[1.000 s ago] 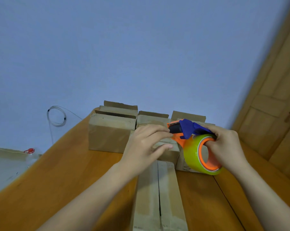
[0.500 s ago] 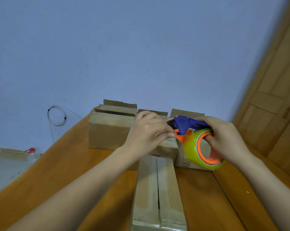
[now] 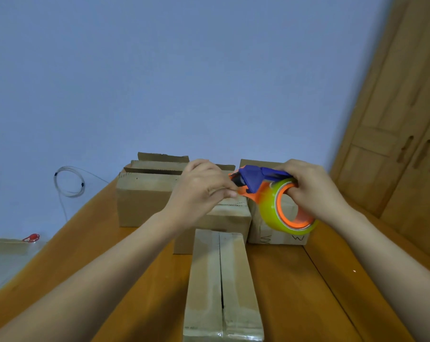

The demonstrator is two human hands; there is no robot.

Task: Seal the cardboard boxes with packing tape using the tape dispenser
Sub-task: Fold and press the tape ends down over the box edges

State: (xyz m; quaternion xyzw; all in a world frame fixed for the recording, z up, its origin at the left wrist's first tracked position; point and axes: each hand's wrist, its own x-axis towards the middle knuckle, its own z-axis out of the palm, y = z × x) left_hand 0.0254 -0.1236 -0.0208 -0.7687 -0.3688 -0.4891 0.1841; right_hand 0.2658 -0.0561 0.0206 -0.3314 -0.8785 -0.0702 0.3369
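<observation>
Over boxes (image 3: pixel 144 201), right grip (image 3: pixel 315 191) on dispenser (image 3: pixel 254 180)

A long box (image 3: pixel 221 280) lay lengthwise down the middle of the table (image 3: pixel 295 292), its far end reaching a middle box (image 3: pixel 231 218) at 12 o'clock. An open-flapped box (image 3: pixel 144 201) at 11 o'clock and a third box (image 3: pixel 278 234) at 1 o'clock completed a row of 3 walling off the far edge. Bare tabletop lay open at 3 and 9 o'clock of the long box. The left hand (image 3: pixel 201 191) and right hand (image 3: pixel 315 191), both gripping the tape dispenser (image 3: pixel 256 183), filled the air above the middle box. Wooden doors (image 3: pixel 406 144) closed the side at 2 o'clock.
</observation>
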